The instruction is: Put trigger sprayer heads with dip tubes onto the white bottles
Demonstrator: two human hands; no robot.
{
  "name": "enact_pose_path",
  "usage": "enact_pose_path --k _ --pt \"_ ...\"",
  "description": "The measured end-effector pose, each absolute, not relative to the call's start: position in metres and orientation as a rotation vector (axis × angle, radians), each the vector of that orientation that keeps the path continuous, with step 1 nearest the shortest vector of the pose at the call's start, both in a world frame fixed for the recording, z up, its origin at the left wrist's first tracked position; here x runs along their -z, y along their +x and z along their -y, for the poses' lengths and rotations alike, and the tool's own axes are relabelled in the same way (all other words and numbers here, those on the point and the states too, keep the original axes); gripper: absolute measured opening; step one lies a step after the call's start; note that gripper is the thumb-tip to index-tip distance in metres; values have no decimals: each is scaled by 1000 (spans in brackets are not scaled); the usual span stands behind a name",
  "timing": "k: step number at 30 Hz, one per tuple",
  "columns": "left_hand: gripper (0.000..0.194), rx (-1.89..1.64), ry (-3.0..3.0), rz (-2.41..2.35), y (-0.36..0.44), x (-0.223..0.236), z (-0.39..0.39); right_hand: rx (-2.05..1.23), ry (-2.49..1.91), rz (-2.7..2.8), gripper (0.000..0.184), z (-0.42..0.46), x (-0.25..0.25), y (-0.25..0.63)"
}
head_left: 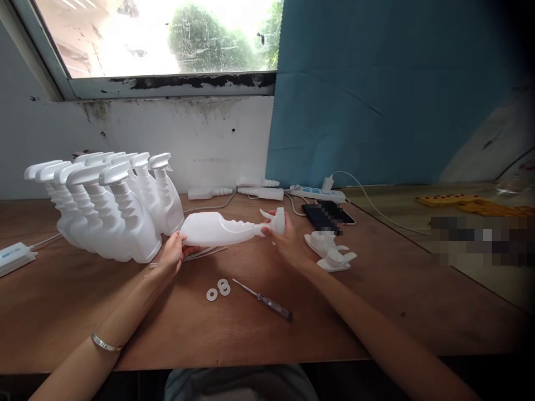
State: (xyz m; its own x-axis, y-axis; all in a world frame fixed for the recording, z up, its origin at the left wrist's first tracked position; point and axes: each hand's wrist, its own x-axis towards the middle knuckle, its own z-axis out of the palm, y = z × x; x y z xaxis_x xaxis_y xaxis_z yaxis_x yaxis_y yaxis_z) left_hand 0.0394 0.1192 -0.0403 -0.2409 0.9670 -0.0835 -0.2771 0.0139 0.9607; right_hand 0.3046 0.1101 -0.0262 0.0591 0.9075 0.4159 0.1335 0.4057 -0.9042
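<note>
A white plastic spray bottle lies sideways in the air between my hands, its neck pointing right. My left hand is closed around its base end. At the neck, my right hand grips the white trigger sprayer head, which meets the bottle's mouth; whether it is threaded on I cannot tell. Below lie several white ring washers and a screwdriver with a clear handle. Loose trigger sprayer heads rest to the right of my right hand.
Several white spray bottles with heads stand grouped at the left. Bottles without heads lie along the wall. A power strip, cables and phones are at the back right. Another white power strip sits at the left edge.
</note>
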Motion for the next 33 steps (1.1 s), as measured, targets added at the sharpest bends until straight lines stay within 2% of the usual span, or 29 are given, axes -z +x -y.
enact_pose_path --k 4,9,12,15,25,29,33 --pt "13 -1471 881 -1223 36 42 -122 -700 -1010 1597 48 -99 28 304" --pt "15 -1461 896 -1202 34 44 -123 -279 -881 1903 38 -90 28 308" --pt "15 -1445 880 -1182 35 45 -122 -151 -830 1919 30 -89 29 309" --pt "16 -1455 862 -1162 35 45 -121 -161 -873 1847 28 -91 31 308" --pt "13 -1484 920 -1049 33 42 -120 -475 -983 1575 40 -101 31 308" --pt "10 -1474 904 -1069 32 43 -120 -493 -916 1599 33 -101 29 309" --pt "8 -1464 832 -1108 32 44 -121 -469 -709 1701 16 -98 29 307"
